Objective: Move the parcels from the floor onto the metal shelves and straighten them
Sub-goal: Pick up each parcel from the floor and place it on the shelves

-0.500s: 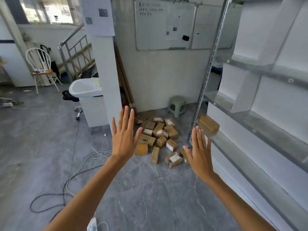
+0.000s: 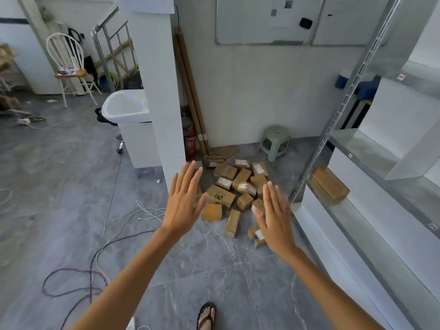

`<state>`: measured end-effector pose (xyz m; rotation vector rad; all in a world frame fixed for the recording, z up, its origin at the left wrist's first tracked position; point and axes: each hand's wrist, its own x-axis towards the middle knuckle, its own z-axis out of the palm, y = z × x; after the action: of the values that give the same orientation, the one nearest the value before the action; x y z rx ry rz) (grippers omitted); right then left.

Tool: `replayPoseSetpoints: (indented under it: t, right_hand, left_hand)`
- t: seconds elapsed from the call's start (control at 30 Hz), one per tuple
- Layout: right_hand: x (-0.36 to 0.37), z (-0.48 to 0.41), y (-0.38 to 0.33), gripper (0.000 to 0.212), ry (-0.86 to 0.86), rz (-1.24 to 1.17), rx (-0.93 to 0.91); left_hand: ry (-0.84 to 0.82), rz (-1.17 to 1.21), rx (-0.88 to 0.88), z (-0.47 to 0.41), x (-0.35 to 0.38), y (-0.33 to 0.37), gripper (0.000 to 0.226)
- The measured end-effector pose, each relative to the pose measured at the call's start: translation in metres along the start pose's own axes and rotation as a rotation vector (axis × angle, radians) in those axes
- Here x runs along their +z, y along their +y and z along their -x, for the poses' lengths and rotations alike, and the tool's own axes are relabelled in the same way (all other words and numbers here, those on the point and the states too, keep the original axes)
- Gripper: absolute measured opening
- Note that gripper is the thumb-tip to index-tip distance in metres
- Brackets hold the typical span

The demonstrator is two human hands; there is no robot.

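Bearing illegible white labels [image 2: 246, 186], parcels [image 2: 220, 196] lie heaped on the floor [image 2: 71, 186].

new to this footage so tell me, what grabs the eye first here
Two open hands fill the middle of the view, the left hand and the right hand, fingers spread and holding nothing. Just beyond them a jumbled pile of brown parcels lies on the grey floor. To the right stand the metal shelves, with a single parcel on a low shelf.

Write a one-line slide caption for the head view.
Empty left hand and right hand stretch toward brown cardboard parcels heaped on the grey tiled floor beside grey metal shelves.
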<state>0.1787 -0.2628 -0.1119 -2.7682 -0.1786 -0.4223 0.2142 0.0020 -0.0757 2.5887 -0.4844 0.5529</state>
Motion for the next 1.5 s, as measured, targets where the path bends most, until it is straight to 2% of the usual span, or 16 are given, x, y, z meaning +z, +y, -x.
replayPoseSetpoints:
  t: [0.33,0.5,0.7,0.93,1.13,1.5]
  right_hand:
    - [0.089,-0.144,0.003,0.072,-0.041,-0.180,0.039]
    - [0.130,-0.196,0.026,0.068,-0.062,-0.250,0.103]
    - [0.202,-0.263,0.078,0.063,-0.162,-0.324,0.148]
    - [0.307,-0.339,0.143,0.069,-0.276,-0.413,0.311]
    - [0.427,-0.370,0.183,0.070,-0.366,-0.491,0.443]
    - [0.743,-0.349,0.281,0.051,-0.397,-0.647,0.645]
  left_hand:
    - [-0.019,0.180,-0.131,-0.104,0.064,-0.095,0.062]
    - [-0.097,0.183,-0.141,-0.150,0.113,-0.128,0.055]
    - [-0.148,0.203,-0.241,-0.207,0.204,-0.170,0.045]
    - [-0.215,0.230,-0.387,-0.269,0.327,-0.235,0.042]
    - [-0.251,0.277,-0.421,-0.280,0.435,-0.305,0.039]
    - [-0.353,0.276,-0.516,-0.169,0.736,-0.465,0.047]
